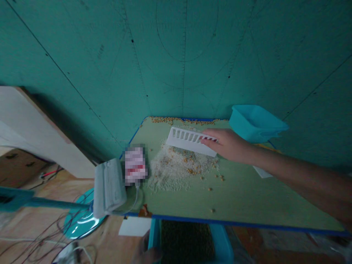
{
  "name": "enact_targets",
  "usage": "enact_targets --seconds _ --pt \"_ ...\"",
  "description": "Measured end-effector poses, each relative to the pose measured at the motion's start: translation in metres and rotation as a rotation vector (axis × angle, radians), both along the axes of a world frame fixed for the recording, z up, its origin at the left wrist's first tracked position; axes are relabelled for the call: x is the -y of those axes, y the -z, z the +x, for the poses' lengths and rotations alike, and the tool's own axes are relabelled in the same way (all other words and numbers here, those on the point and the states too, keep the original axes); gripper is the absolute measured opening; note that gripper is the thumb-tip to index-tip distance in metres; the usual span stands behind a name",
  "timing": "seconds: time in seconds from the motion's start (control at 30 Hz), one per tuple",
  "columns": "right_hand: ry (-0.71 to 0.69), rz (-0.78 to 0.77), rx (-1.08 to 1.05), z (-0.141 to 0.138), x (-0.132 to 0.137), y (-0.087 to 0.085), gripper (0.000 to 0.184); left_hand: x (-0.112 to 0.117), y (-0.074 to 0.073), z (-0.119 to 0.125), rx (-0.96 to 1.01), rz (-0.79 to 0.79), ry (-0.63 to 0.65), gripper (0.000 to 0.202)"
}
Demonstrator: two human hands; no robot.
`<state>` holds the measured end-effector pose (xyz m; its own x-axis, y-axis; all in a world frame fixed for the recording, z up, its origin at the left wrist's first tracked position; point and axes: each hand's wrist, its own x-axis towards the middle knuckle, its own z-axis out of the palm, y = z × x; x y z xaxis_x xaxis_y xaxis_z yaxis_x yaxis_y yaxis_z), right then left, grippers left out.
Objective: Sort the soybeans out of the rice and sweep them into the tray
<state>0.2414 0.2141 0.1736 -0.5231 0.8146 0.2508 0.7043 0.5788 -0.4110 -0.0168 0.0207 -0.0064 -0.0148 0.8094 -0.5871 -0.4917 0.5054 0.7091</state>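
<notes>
My right hand reaches in from the right and grips the right end of a white slotted plastic scraper. The scraper stands on edge at the far side of a pile of white grains mixed with yellow beans on the green table. My left hand shows dimly at the bottom edge, below the table's front. Its fingers are closed on the left rim of a teal bin that holds dark material.
A teal tub sits at the table's back right corner. A row of beans lies along the back edge. A pale block and a blurred small box sit at the left edge. A fan base and wires lie on the floor.
</notes>
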Motion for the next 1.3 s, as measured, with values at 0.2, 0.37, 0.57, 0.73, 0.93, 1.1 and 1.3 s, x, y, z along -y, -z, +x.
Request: enact_targets --seconds 0.2,0.37,0.57,0.73,0.93,1.1,1.3 --pt "0.031 -0.032 0.033 0.069 0.04 0.0 0.021 -0.005 -0.007 0.02 0.122 -0.005 -0.015 0.046" --pt "0.088 0.027 0.067 0.123 0.081 0.018 0.018 -0.008 -0.013 0.036 0.095 -0.036 0.032 0.048" --pt "0.062 0.034 0.119 0.124 0.094 0.024 0.02 -0.01 -0.024 0.052 0.119 -0.088 0.139 0.036" --pt "0.057 0.032 0.14 0.117 0.091 0.028 0.022 -0.006 -0.027 0.055 0.162 -0.108 0.173 0.042" --pt "0.043 0.057 0.145 0.111 0.106 0.031 0.022 -0.008 -0.03 0.061 0.171 -0.076 0.205 0.045" --pt "0.017 0.051 0.163 0.108 0.122 0.032 0.022 -0.009 -0.025 0.066 0.172 -0.002 0.231 0.037" --pt "-0.024 0.163 0.226 0.096 0.146 0.023 0.026 -0.008 -0.026 0.069 0.19 -0.034 0.232 0.035"
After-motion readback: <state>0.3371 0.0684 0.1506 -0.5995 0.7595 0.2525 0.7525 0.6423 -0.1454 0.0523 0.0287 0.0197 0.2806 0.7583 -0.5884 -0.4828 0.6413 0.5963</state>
